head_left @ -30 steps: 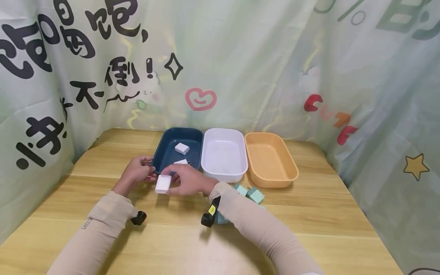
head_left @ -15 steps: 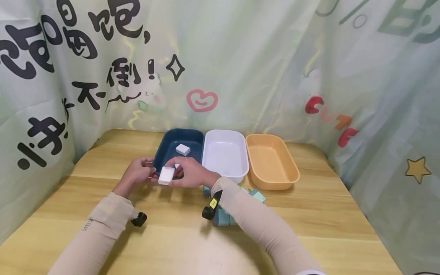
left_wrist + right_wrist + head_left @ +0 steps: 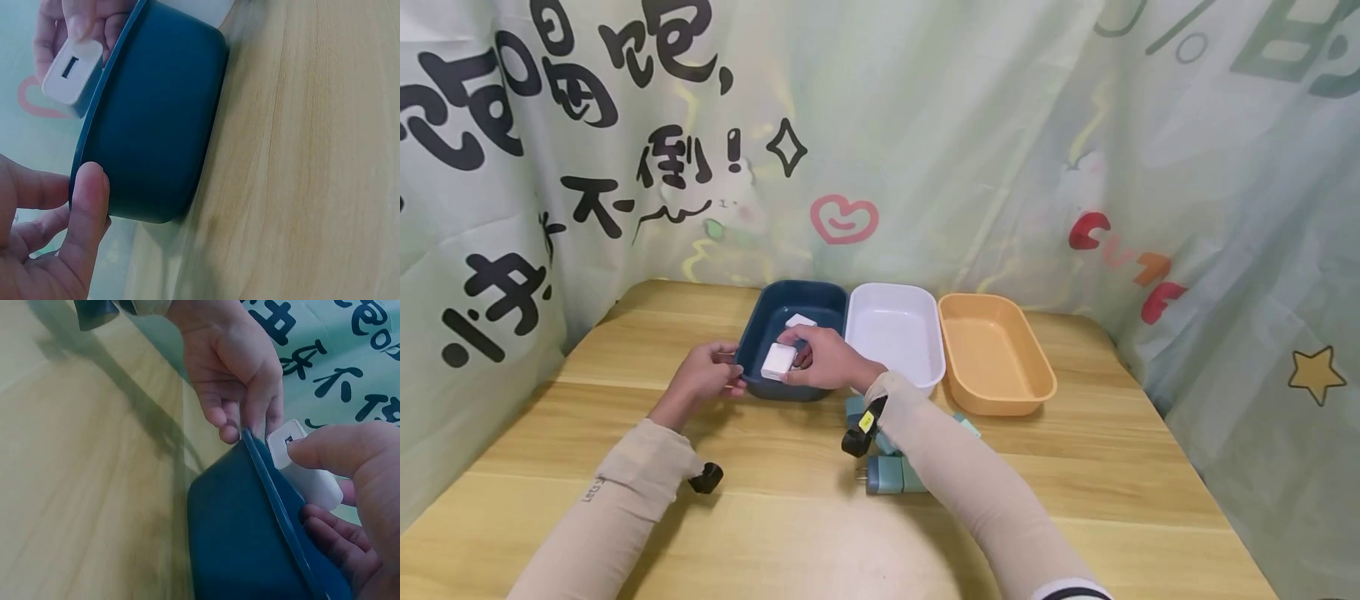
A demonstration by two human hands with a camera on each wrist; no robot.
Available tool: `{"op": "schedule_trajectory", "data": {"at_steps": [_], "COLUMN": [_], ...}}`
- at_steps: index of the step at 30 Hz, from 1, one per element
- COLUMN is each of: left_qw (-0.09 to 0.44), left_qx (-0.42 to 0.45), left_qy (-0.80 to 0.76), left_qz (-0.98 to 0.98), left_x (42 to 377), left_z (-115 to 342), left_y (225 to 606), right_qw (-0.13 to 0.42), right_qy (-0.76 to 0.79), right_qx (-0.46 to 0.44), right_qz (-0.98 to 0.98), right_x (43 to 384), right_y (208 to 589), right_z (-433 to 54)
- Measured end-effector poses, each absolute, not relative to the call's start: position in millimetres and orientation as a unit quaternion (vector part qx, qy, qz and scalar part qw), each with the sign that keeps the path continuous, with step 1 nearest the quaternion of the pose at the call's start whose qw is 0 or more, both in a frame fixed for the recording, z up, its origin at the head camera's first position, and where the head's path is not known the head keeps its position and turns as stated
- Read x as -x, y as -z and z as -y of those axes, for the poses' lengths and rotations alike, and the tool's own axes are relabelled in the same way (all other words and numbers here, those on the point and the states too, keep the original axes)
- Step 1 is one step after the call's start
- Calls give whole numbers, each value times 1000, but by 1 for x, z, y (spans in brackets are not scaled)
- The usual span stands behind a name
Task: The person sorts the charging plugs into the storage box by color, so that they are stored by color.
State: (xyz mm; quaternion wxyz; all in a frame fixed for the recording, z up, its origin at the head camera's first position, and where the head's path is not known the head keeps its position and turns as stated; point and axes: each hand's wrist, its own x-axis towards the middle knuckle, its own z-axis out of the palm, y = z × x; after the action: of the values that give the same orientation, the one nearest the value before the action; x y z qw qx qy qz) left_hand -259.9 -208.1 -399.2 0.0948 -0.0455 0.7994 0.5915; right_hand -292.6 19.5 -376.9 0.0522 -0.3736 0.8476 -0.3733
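1. Over the near part of the navy tray, we've got a white charger held up near the rim. Can't tell if it's actually touching anything down there.
2. Looks-wise it's a chunky little block, plain white, with nicely rounded edges and corners. One end is a flat face with a single dark USB slot in it, and the sides look smooth. Its other end is too covered by fingers for us to make out.
3. Our right grip is closed to the charger's thickness, with the thumb right by that slotted end and the fingers round the far side.
4. Our left grip pinches the navy tray at its left side: thumb flat on the outer wall, fingers over at the rim.
5. Inside that tray we can see another white block, partly hidden by our right grip.
6. Next along are a white tray and an orange tray, all in a row on the wood-look table.
7. Some blue-green chargers sit below the white tray, half covered by our right sleeve.
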Motion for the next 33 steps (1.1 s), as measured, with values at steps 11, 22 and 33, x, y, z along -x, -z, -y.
{"op": "schedule_trajectory", "data": {"at_steps": [11,22,33], "left_qw": [96,94,94], "left_qx": [53,53,54], "left_qy": [-588,-592,-592], "left_qz": [-802,-799,-799], "left_x": [258,258,258], "left_z": [209,207,208], "left_y": [400,398,398], "right_qw": [51,56,50], "right_qy": [362,363,330], "right_qx": [367,366,350], "right_qz": [-855,-855,-875], "right_x": [311,324,326], "right_y": [384,386,382], "right_z": [-14,-10,-3]}}
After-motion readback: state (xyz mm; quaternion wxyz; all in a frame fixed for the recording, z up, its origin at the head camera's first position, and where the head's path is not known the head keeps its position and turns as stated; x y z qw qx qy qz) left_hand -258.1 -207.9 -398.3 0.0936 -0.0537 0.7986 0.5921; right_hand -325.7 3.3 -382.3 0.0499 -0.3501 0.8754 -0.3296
